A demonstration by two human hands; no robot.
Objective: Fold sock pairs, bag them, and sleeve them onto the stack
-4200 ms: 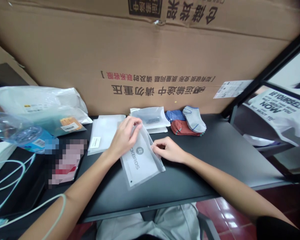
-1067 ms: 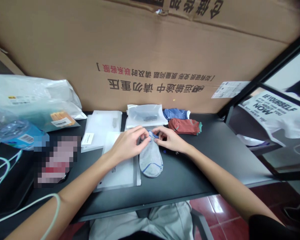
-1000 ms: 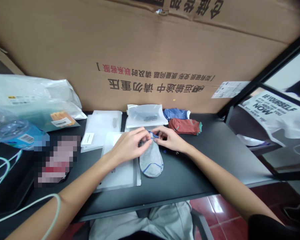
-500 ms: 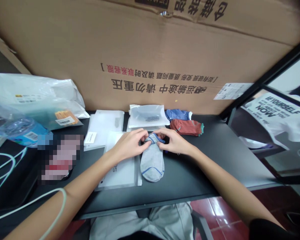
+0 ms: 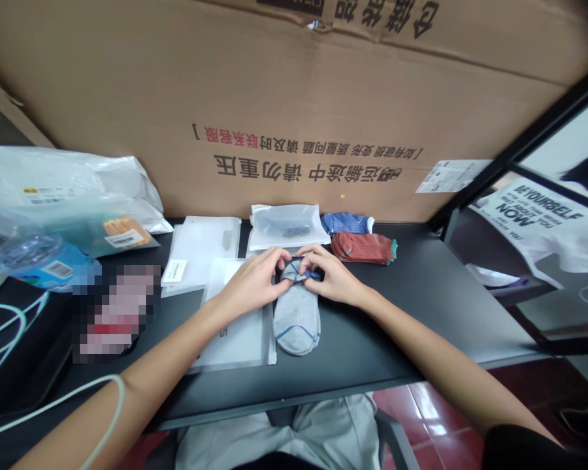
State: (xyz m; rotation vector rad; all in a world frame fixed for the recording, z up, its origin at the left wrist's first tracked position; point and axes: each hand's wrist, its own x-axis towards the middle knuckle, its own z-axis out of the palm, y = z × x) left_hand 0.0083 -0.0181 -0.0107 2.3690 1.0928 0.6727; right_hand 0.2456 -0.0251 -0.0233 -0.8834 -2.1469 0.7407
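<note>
The left hand and right hand pinch, fingers closed, the blue-trimmed cuff of a soft grey ankle sock. It lies flat on the black tabletop, just beside a translucent plastic bag. Light and stretchy, it seems best held by that cuff.

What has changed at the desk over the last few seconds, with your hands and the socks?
The grey sock with blue trim has moved from the pile to the front of the black desk. The left hand and right hand let go of the translucent white bag, now flat, and pinch the sock's cuff. The blue sock and rust-red sock stayed put.
</note>
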